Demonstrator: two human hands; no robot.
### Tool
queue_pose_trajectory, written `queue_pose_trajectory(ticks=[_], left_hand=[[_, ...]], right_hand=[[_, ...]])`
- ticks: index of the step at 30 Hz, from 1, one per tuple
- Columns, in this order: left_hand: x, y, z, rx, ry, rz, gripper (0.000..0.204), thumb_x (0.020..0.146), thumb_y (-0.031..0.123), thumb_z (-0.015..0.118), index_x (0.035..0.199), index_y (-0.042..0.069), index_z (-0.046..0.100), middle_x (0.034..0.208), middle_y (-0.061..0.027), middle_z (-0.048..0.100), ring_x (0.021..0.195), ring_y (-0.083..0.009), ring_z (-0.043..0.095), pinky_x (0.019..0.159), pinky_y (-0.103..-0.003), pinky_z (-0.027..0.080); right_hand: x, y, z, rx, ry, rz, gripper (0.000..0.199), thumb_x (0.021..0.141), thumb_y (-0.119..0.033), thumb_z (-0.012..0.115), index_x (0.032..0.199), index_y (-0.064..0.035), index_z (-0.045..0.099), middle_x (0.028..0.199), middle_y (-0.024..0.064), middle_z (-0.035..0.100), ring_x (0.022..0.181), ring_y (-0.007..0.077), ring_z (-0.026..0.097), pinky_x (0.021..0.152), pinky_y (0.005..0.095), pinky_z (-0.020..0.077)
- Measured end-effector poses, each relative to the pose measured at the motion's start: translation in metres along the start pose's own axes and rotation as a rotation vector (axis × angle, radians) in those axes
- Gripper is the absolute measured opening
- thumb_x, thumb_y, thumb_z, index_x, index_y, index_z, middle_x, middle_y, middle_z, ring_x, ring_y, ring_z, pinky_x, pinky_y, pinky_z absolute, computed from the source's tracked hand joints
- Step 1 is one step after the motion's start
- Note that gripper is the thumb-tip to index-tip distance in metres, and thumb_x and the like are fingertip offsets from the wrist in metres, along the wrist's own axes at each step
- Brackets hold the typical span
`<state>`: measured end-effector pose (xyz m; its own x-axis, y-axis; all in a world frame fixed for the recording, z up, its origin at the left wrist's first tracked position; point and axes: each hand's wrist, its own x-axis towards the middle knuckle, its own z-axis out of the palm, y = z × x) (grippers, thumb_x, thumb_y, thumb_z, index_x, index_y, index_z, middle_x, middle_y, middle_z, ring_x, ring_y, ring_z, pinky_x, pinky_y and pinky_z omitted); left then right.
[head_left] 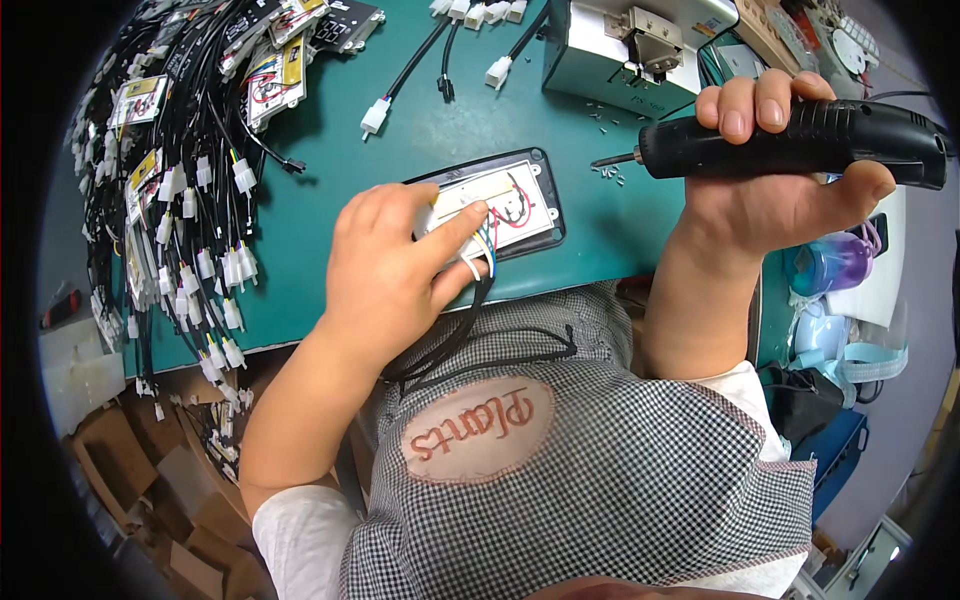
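My left hand point(390, 245) presses a white circuit board point(510, 205) that sits in a black rectangular housing point(545, 175) near the table's front edge. Its thumb and fingers rest over the board's left part and hide some of it. Red, black, blue and yellow wires run across the board, and a black cable point(470, 310) drops from it over the table edge onto the apron. In my right hand point(750, 180) is a black electric screwdriver point(790, 140), held level with its bit pointing left. Below and around the bit tip lie several small screws point(612, 174).
A heap of black cables with white connectors point(190, 200) and boards covers the table's left side. A metal screw feeder point(625, 70) stands at the back right. Loose cable ends with a white plug point(375, 117) lie at the back middle. A purple-blue cup point(840, 262) is at right.
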<state>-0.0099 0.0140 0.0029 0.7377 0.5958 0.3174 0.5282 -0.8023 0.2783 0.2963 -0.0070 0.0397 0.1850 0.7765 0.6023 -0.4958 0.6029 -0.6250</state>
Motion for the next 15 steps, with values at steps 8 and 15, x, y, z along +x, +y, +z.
queue_pose_trajectory(ticks=[8, 15], left_hand=[[0.000, -0.004, 0.001, -0.022, -0.103, -0.099, 0.046, 0.070, 0.022, 0.083, 0.114, 0.017, 0.072, 0.130, -0.0189, 0.059, 0.120, -0.0397, 0.055, 0.099, -0.047, 0.045], [0.011, -0.008, 0.014, -0.066, -0.051, -0.044, 0.050, 0.067, 0.017, 0.083, 0.116, 0.016, 0.072, 0.132, -0.0196, 0.058, 0.118, -0.0394, 0.056, 0.099, -0.048, 0.045]], right_hand=[[0.003, 0.002, -0.006, 0.041, -0.051, 0.031, 0.079, 0.078, -0.075, 0.061, 0.117, -0.0060, 0.065, 0.090, 0.0074, 0.062, 0.078, 0.0242, 0.061, 0.074, 0.0395, 0.0486], [0.015, -0.018, -0.013, -0.096, 0.032, -0.104, 0.081, 0.072, -0.080, 0.061, 0.109, -0.0088, 0.069, 0.083, 0.0074, 0.063, 0.073, 0.0247, 0.063, 0.070, 0.0408, 0.0497]])
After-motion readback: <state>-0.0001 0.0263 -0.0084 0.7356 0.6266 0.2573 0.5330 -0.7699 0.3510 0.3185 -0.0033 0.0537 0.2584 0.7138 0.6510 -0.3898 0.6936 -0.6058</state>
